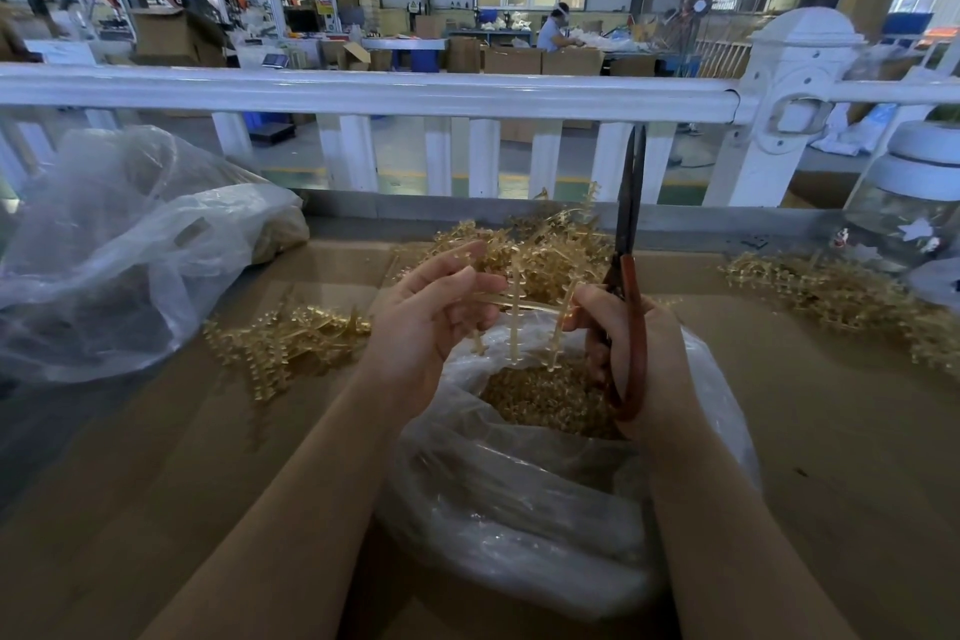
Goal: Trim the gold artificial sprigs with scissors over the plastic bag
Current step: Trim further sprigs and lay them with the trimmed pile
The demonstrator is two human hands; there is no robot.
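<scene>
A gold sprig strip (519, 303) stretches between both hands above the open plastic bag (524, 499). My left hand (431, 317) pinches its left end with curled fingers. My right hand (636, 353) grips the red-handled scissors (629, 265), blades closed and pointing up, while its fingertips touch the strip's right end. Small stems hang from the strip over the bag, which holds gold trimmings (545, 398).
Loose gold sprigs lie in piles at the centre back (550, 250), left (291, 338) and right (852, 296) of the cardboard-covered table (156, 457). A second crumpled plastic bag (124, 244) sits far left. A white railing (363, 94) borders the back; a jar (919, 203) stands right.
</scene>
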